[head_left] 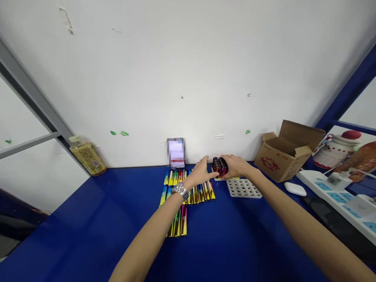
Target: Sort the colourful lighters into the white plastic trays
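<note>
A tight bundle of dark-ended, shiny coloured sticks [220,166] that look like lighters stands by the wall. My right hand [233,166] is closed around its right side. From the left, my left hand [201,172] reaches toward it, thumb and fingers apart, the thumb at the bundle's near edge. A silver watch is on the left wrist. Rows of similar metallic lighters [177,225], gold with coloured ends, lie side by side on the blue table, partly hidden by my left arm. A white tray with holes [243,188] lies just right of the bundle.
A phone [176,153] leans upright against the wall. An open cardboard box [273,160], a white case [295,189] and a power strip [337,199] with plugs are on the right. A yellow-labelled bottle [88,156] stands at the back left.
</note>
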Available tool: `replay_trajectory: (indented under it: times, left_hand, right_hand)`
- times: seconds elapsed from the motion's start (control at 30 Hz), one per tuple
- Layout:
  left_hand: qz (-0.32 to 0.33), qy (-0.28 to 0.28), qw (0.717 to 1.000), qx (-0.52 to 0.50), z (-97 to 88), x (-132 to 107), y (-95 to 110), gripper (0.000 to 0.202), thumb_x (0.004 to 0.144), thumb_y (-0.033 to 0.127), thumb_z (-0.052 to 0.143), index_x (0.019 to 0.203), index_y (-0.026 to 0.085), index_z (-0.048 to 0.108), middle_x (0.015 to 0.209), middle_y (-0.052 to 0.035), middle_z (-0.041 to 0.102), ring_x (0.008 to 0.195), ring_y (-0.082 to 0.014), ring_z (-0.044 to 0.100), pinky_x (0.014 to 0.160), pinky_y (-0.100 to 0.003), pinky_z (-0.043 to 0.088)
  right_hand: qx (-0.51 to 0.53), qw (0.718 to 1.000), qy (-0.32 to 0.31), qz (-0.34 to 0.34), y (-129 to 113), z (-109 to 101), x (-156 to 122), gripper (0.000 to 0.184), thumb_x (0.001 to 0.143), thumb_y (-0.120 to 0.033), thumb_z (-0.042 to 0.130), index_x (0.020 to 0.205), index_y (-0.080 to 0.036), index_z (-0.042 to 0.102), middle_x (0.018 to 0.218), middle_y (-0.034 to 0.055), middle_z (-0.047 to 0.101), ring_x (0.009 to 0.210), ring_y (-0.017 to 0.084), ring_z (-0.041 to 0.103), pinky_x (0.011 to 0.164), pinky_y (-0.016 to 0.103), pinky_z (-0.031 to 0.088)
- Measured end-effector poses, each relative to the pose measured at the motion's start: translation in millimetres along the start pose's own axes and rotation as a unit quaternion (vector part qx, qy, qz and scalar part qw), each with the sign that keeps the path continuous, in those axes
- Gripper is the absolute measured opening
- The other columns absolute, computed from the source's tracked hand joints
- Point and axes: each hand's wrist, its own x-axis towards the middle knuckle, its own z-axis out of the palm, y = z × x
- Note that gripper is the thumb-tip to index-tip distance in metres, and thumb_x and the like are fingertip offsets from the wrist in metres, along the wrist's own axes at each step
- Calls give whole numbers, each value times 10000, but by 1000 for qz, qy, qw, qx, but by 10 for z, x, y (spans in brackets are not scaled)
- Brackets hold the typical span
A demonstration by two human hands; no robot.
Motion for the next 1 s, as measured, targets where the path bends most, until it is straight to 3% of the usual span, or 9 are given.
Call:
replay_trajectory:
  times: [0.07,0.13,0.3,0.53,0.67,0.77,0.87,1.0]
  left_hand:
    - [-16,-16,1000,-21,58,196,-15,1039,600,501,767,1408,81,266,1448,-264,336,1345,-388,311,1066,-487,294]
    - [-15,-38,998,-43,88,325,-26,1055,553,471,800,1397,91,293,1445,-251,350,1332,-381,336,1058,-472,310]
    - [33,-66,994,-80,98,402,-32,645,617,351,769,1182,155,527,1146,-111,621,1026,-278,586,894,-403,446]
    - [66,-60,990,-112,59,359,34,476,647,297,752,1066,141,589,1010,-75,655,919,-233,607,821,-355,472]
    - [82,-26,985,-150,9,413,112,358,747,271,660,1069,127,593,1044,-105,654,954,-219,613,842,-331,479]
    - [94,-14,989,-113,6,444,146,240,800,248,582,1011,141,624,1024,-92,669,936,-203,622,852,-316,478]
    - [103,5,991,-79,56,417,139,238,846,273,524,1037,172,626,1045,-74,675,937,-201,624,850,-313,480]
    - [90,75,991,-68,163,378,101,250,892,292,455,1054,180,608,1036,-71,676,919,-200,625,837,-318,482]
  right_hand:
    - [-3,1000,-3,1,-7,-15,5,747,558,-507,751,1168,-157,499,1107,168,624,990,340,581,717,385,451]
    - [-6,1000,-1,-1,-8,-19,13,718,560,-497,747,1147,-159,510,1103,162,627,976,335,585,713,382,452]
    - [-7,1000,6,-5,0,-1,21,699,561,-504,742,1133,-175,513,1104,140,630,992,330,575,736,393,450]
    - [-15,1000,3,-5,7,16,23,680,572,-518,739,1115,-176,514,1109,139,628,1002,329,570,764,402,448]
    - [-18,1000,9,-3,10,28,15,676,601,-495,731,1147,-171,497,1136,150,615,1027,330,559,775,407,448]
    - [-18,1000,8,2,9,29,10,678,602,-492,737,1149,-175,494,1140,149,611,1037,328,554,777,403,448]
    - [-21,1000,7,3,5,28,11,673,596,-488,739,1138,-169,499,1114,146,619,1021,326,559,770,402,449]
    - [-26,1000,12,2,-3,38,12,690,597,-503,736,1153,-170,499,1126,159,618,1025,330,560,781,402,438]
